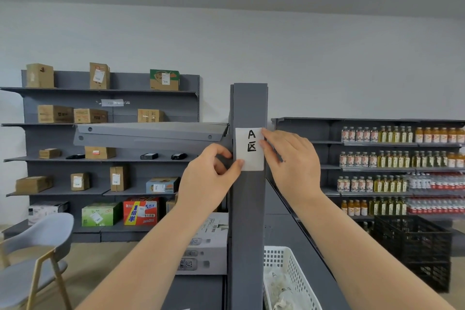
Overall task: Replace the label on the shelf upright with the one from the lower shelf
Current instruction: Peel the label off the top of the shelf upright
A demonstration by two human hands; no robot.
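A white label (249, 148) with a black "A" and a character below it lies on the front of the grey shelf upright (249, 209) in the middle of the view. My left hand (210, 178) is at the label's lower left corner, thumb tip pressing on it, other fingers curled beside the post. My right hand (289, 158) touches the label's right edge, fingertips at its upper right corner and along the side. Both hands are in contact with the label on the post.
A white plastic basket (292, 267) with crumpled papers sits on the lower shelf right of the upright. A grey shelf board (151, 133) juts left from the post. Boxes fill the left shelves, bottles the right; a black crate (415, 246) and a grey chair (37, 246) stand nearby.
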